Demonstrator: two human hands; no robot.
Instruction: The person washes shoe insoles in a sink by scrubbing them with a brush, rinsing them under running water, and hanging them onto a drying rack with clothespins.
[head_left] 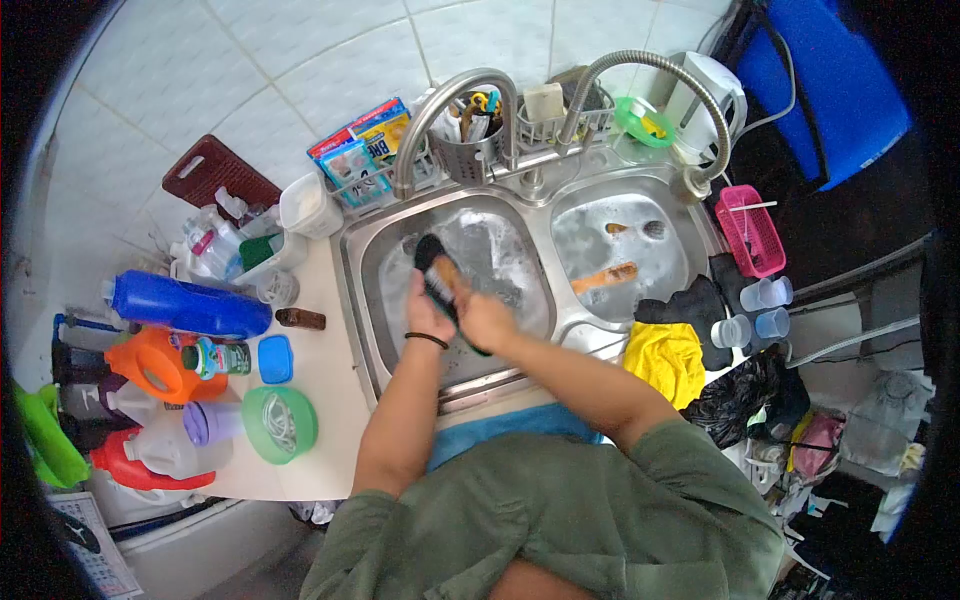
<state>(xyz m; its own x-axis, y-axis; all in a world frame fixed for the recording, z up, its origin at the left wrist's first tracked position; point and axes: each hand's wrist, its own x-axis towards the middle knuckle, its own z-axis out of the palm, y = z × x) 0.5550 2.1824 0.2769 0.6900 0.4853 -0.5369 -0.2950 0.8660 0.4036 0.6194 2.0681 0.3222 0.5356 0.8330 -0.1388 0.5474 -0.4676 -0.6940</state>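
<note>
Over the left sink basin (540, 330), my left hand (428, 312) grips a long, dark, shoe-like item (428, 248) from its left side. Its exact kind is hard to make out. My right hand (486, 320) is closed around a brush with a wooden back (447, 270), whose pale bristles press against the dark item. Fingers of the right hand partly hide both things. Cloudy, foamy water lies in the basin below. Soapy water also fills the right basin (572, 215), where a wooden-handled object (605, 278) and a small brown piece (616, 228) lie.
Two curved faucets (455, 80) rise behind the basins. On the left counter stand a blue bottle (190, 303), an orange jug (150, 365) and a green bowl (300, 425). A yellow cloth (665, 362), clear cups (765, 293) and a pink basket (750, 235) sit at the right.
</note>
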